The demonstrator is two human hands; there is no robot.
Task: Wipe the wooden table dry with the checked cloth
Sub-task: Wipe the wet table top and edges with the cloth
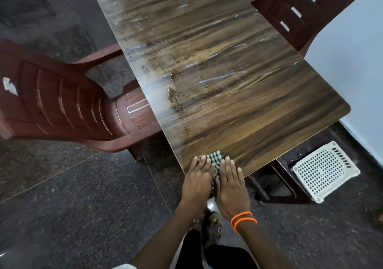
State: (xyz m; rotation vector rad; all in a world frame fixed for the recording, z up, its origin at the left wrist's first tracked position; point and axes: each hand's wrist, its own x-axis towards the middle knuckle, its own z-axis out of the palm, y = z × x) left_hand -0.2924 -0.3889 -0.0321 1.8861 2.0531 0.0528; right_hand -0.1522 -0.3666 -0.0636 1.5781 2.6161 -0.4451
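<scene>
The checked cloth (216,160), green and white, lies bunched at the near edge of the wooden table (238,111), mostly hidden under both hands. Only a small fold shows ahead of the fingertips and in the narrow gap between the two hands. The left hand (198,180) lies flat on the cloth's left part, fingers straight and close together, pressing down. The right hand (231,187) lies flat just beside it, fingers also straight, covering the cloth's right part; two orange bands (243,219) circle its wrist. Neither hand curls round the cloth; both press it with open palms.

Ahead of the hands the table top runs away, its grain dark and streaked. Ahead and to the left of the left hand, patches and beads of water (172,94) sit along the table's left side. Farther left stands a brown plastic chair (68,104), its seat tucked partly under the table's edge. Far ahead and to the right of the right hand is a second brown chair (300,13) against the pale wall. To the right of the right hand, low on the dark floor (72,196), a white perforated stool (325,171) stands beside the table's frame.
</scene>
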